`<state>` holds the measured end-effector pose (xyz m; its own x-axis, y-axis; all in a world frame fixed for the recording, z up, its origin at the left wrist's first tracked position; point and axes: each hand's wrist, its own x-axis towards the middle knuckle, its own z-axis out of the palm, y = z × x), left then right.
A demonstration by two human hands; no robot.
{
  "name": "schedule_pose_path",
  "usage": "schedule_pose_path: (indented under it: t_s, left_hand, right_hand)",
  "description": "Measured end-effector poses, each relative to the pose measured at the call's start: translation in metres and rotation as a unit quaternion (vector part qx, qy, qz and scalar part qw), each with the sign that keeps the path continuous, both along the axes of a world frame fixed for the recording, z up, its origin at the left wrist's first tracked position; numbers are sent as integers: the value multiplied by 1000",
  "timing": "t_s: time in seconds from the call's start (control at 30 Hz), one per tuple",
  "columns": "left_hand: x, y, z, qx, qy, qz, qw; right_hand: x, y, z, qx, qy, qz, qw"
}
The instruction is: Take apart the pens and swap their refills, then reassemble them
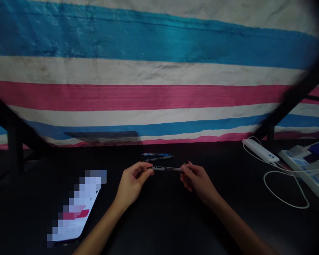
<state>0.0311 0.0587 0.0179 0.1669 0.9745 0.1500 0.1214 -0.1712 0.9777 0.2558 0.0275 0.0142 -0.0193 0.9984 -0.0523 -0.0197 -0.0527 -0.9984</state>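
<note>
Above the dark table, a slim pen [162, 168] with a grey grip and a clear barrel lies level between my two hands. The thumb and fingers of my left hand [135, 179] pinch its left end. At the other end, my right hand [195, 177] is closed on the barrel, its fingertips partly hiding the tip. Just behind the pen, a blue pen [155, 154] and a dark pen [163, 158] lie close together. A small pink-red item [189, 162] shows behind my right fingers.
A lit phone or tablet [76, 226], partly pixelated, rests at the left. On the right are a white device [260, 150] with a looped cable and a power strip [305, 173]. Black frame bars flank a striped sheet [159, 95] at the back.
</note>
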Motion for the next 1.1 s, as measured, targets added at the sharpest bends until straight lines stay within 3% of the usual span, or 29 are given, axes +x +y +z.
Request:
schedule_pose_path:
  t_s: [0.2,0.4,0.6,1.1]
  left_hand:
    - [0,1,-2,12,5,2,1000]
    - [1,0,-3,3,6,4,1000]
    - [2,1,-4,-16,3,6,1000]
    - [-4,5,-2,-9,-8,41,999]
  right_hand:
    - [1,-1,1,49,5,-19,999]
    - [0,1,2,15,18,-4,1000]
    - [5,2,3,60,14,-40,997]
    - [13,5,3,55,55,-85,993]
